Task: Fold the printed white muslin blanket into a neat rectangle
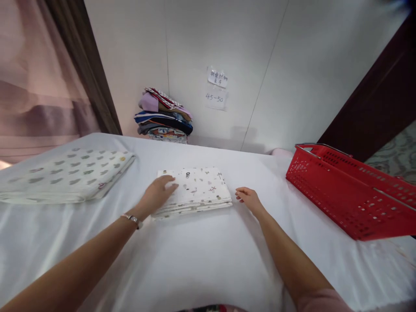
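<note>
In front of me a white cloth with small printed figures (199, 186) lies folded into a neat rectangle of several layers. My left hand (159, 194) rests on its left end, thumb and fingers apart. Just off the cloth's right edge is my right hand (248, 199), its fingers loosely curled; I see nothing in it, and it seems not to touch the cloth. Further left lies a larger folded white cloth with grey-green prints (69, 173).
A red plastic basket (344, 190) with metal handles stands on the right of the white-covered table (201, 255). Behind the table's far edge rises a stack of folded fabrics (165, 115). Paper notes (216, 89) are taped to the wall. A curtain (81, 65) hangs at left.
</note>
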`<state>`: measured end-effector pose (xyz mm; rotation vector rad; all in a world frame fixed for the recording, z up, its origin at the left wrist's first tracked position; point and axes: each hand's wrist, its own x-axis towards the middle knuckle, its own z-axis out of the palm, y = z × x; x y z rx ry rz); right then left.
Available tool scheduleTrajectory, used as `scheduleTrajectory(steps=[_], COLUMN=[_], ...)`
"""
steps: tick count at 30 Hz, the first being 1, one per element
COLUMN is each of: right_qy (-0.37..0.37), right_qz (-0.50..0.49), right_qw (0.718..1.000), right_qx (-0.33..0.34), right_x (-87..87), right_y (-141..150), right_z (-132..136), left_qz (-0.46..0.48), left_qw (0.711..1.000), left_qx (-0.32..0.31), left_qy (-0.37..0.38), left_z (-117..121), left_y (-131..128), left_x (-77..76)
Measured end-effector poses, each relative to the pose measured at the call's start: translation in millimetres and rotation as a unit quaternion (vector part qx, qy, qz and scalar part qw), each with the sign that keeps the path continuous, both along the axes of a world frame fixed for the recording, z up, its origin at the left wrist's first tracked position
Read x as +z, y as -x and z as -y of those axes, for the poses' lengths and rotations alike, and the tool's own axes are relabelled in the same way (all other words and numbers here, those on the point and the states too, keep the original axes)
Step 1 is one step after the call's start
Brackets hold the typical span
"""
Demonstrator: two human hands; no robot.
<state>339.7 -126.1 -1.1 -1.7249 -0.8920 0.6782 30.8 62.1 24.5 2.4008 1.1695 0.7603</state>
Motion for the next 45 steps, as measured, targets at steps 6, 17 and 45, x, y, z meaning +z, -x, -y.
scheduleTrajectory(steps=[6, 17, 45], right_qy=[-0.067, -0.013, 0.004], right_qz=[0.148, 0.187, -0.042], right_qw=[0.981, 0.978, 0.998], right_qx=[0.105, 0.086, 0.055], right_x=[0.3, -9.5, -8.9], right_y=[16, 14, 23], right_z=[2, 0, 5], left_qz=[-0.047, -0.057, -0.054], left_qw=[0.983, 0.967, 0.979], left_qx=[-0.163, -0.216, -0.158], left_qy=[-0.067, -0.124, -0.12], left_z=[60, 86, 107], left_y=[-7, -64, -131], left_x=[-7.3, -10.6, -19.4])
